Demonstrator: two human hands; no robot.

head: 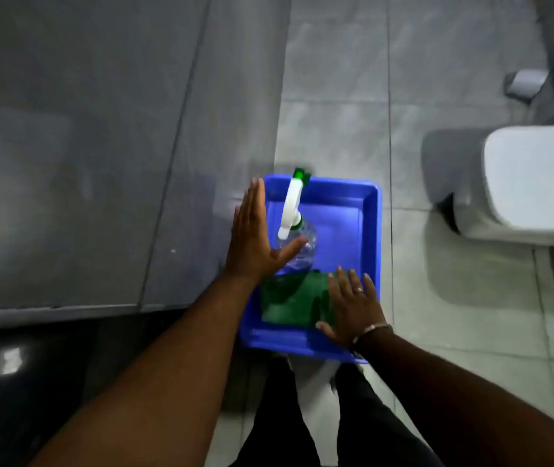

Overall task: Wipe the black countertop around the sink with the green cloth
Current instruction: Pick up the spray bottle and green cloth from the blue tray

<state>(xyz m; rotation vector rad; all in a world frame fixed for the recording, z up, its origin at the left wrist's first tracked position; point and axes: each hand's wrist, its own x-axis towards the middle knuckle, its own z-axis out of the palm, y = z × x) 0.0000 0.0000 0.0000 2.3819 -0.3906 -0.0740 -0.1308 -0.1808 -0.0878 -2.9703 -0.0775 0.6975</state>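
Note:
A blue plastic tray [369, 210] sits on the tiled floor in front of me. In its near part lies the folded green cloth [289, 301]. A clear spray bottle [297, 246] with a white trigger head and green nozzle stands in the tray just behind the cloth. My left hand [253, 241] is spread flat beside the bottle's left side, thumb reaching toward it, holding nothing. My right hand [353, 305] hovers open over the cloth's right edge, fingers apart. The black countertop [16, 382] shows glossy at the lower left.
A grey wall panel [100, 146] fills the left. A white lidded bin [531, 183] stands on the floor at the right. A small grey object [526, 84] lies on the floor tiles at the top right. My legs and shoes are below the tray.

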